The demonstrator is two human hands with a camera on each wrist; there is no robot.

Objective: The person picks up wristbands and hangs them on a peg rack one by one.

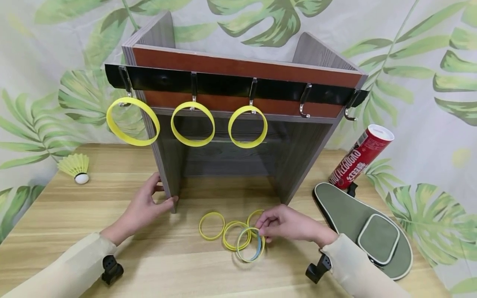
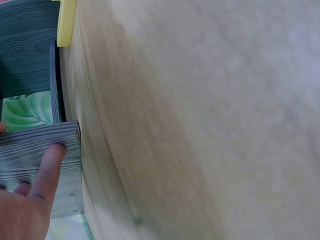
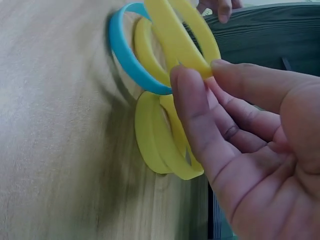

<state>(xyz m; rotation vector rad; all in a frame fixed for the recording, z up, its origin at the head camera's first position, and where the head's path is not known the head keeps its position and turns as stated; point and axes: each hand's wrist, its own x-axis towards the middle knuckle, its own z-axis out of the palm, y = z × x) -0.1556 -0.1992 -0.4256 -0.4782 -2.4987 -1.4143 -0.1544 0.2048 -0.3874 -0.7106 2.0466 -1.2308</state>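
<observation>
A grey wood-grain stand (image 1: 309,161) carries a black hook rail (image 1: 223,85) across its front. Yellow rings hang on the left hook, the second hook and the middle one (image 1: 230,126); the two right hooks hold none. My left hand (image 1: 143,207) grips the stand's left side panel (image 2: 30,155) low down, thumb on its front edge. Between thumb and index finger, my right hand (image 1: 288,223) pinches a yellow ring (image 3: 182,37) over the table. Close under it lie a blue ring (image 3: 131,62) and several yellow rings (image 3: 150,132), partly overlapping.
A yellow shuttlecock (image 1: 76,167) lies at the table's left. On the right are a red canister (image 1: 359,159), leaning, and a green paddle case (image 1: 346,213) beside my right forearm. A leaf-patterned cloth (image 1: 421,124) hangs behind the wooden table (image 1: 167,256).
</observation>
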